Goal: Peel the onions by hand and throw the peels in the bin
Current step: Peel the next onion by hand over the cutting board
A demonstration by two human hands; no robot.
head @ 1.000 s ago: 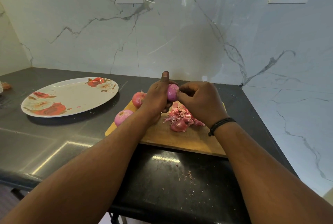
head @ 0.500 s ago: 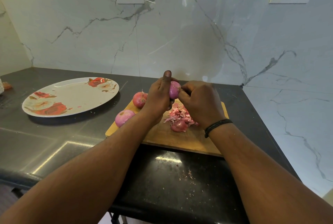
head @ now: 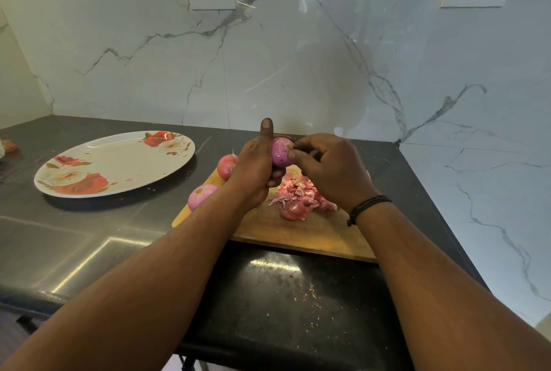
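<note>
Your left hand (head: 253, 168) holds the onion (head: 281, 152) tight while your right hand (head: 331, 171) pinches its skin. You are peeling. Next, I think, pull gently.

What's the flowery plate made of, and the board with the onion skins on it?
The plate looks like glossy melamine or glazed ceramic: smooth white surface, printed red roses; I can't tell which. The board looks like wood with a matt finish: warm brown, faint grain. The peels lie on it.

Person: two bare forearms, no sleeves visible. One black braided cord wristband (head: 368, 206) on right wrist. Left wrist unadorned.
</note>
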